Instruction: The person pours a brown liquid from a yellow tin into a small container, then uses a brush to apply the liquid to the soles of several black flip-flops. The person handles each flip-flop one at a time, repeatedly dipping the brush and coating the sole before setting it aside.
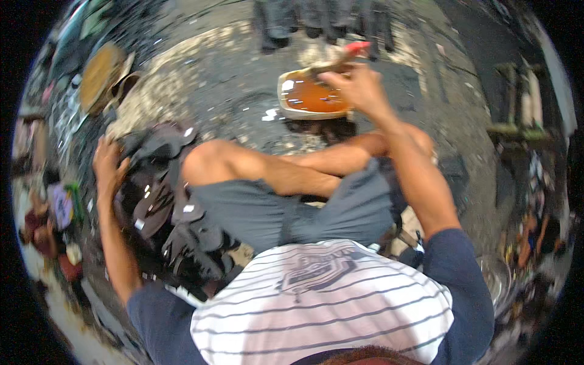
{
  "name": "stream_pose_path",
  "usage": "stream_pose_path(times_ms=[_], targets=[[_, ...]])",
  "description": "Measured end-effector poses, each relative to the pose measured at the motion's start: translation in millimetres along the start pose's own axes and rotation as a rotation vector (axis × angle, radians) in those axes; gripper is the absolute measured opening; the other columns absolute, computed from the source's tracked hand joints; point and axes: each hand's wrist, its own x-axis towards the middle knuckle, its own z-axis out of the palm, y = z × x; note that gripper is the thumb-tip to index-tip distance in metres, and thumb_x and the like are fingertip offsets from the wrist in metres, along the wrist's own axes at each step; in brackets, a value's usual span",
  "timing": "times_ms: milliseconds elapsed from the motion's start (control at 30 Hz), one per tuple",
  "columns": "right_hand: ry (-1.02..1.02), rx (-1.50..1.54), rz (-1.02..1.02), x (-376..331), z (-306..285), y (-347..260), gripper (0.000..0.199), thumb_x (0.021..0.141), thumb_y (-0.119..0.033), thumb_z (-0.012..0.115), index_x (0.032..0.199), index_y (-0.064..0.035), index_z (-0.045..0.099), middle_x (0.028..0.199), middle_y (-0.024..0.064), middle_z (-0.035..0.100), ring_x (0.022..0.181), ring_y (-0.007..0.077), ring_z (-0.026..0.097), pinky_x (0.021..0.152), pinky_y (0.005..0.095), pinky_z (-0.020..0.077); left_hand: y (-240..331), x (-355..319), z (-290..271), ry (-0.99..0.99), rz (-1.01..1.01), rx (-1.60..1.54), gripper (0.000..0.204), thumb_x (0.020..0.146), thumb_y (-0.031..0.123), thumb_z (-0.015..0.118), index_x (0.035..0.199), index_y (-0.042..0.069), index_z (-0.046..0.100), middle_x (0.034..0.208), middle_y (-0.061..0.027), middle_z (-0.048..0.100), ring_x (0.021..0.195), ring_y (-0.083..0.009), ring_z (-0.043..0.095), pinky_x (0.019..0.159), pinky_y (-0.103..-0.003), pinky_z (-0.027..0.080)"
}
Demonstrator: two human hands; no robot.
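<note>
Nearest, at the lower edge, is the person's white shirt (340, 316) with dark stripes and dark blue sleeves, and just beyond it the grey shorts (243, 210) and crossed bare legs (261, 165). Against the person's left side lies a heap of dark, flat pieces (152, 210), a few bearing small white patches, spread loosely from beside the shorts out past the left knee. The left hand (108, 164) is at the outer, far edge of this heap, its fingers over the dark pieces; the area is blurred, so I cannot tell whether it grips one or merely rests there. Farther out, just past the shins, a pale-rimmed tub (285, 111) of glossy orange-brown liquid (313, 97) stands in front of the person. The right hand (359, 85) is over the tub's right far corner, its fingers closed around a brush-like tool (358, 47) with a red end. The tool slants from that red end, up and to the right of the fingers, down to the tub's far rim. The tub is thus close by the right hand and well apart from the left. Beyond, along the top, a row of dark, elongated pieces (313, 18) lies on the stained grey floor (201, 76). A round tan object (99, 78) is at the far left.
</note>
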Motion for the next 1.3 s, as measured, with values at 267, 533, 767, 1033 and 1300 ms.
stream_pose_path(times_ms=[267, 533, 767, 1033, 1300], targets=[[0.330, 0.151, -0.283, 5, 61, 35, 0.025, 0.091, -0.029, 0.076, 0.109, -0.0122, 0.080, 0.106, 0.0053, 0.077, 0.108, 0.0204, 0.067, 0.096, 0.0401, 0.0436, 222, -25, -110, 0.048, -0.055, -0.648, 0.061, 0.072, 0.003, 0.081, 0.130, 0.006, 0.061, 0.097, -0.0085, 0.060, 0.089, -0.0232, 0.058, 0.081, -0.036, 0.049], [0.105, -0.622, -0.327, -15, -65, 82, 0.032, 0.086, -0.039, 0.078, 0.112, -0.0206, 0.078, 0.097, 0.0086, 0.074, 0.099, 0.0318, 0.065, 0.086, 0.0459, 0.0475, 278, -34, -66, 0.187, -0.119, -0.664, 0.093, 0.078, 0.023, 0.088, 0.156, 0.003, 0.042, 0.160, -0.0191, 0.042, 0.147, -0.0368, 0.039, 0.121, -0.044, 0.030], [0.534, 0.855, -0.230, -58, -127, -42, 0.033, 0.098, -0.028, 0.072, 0.116, -0.0007, 0.072, 0.104, 0.0048, 0.075, 0.091, 0.0117, 0.068, 0.081, 0.0273, 0.0536, 290, 8, -87, 0.227, -0.461, -2.135, 0.065, 0.102, 0.058, 0.056, 0.130, -0.001, 0.061, 0.108, -0.0133, 0.074, 0.093, -0.0242, 0.072, 0.086, -0.038, 0.059], [0.369, 0.642, -0.666, -87, 16, -109, 0.033, 0.096, -0.019, 0.074, 0.121, 0.0008, 0.067, 0.110, 0.0120, 0.072, 0.102, 0.0220, 0.067, 0.092, 0.0338, 0.0518, 409, 28, -91, 0.225, -0.356, -2.588, 0.068, 0.105, 0.061, 0.046, 0.140, 0.003, 0.056, 0.129, -0.0106, 0.067, 0.113, -0.0244, 0.065, 0.098, -0.038, 0.053], [0.388, 0.490, -0.929, -115, 24, -96, 0.035, 0.091, -0.015, 0.077, 0.123, -0.0050, 0.071, 0.124, 0.0133, 0.070, 0.117, 0.0299, 0.066, 0.101, 0.0401, 0.0494, 390, 47, -78, 0.177, 0.062, -2.777, 0.075, 0.105, 0.066, 0.039, 0.143, 0.003, 0.053, 0.142, -0.0131, 0.059, 0.127, -0.0269, 0.058, 0.112, -0.042, 0.044]])
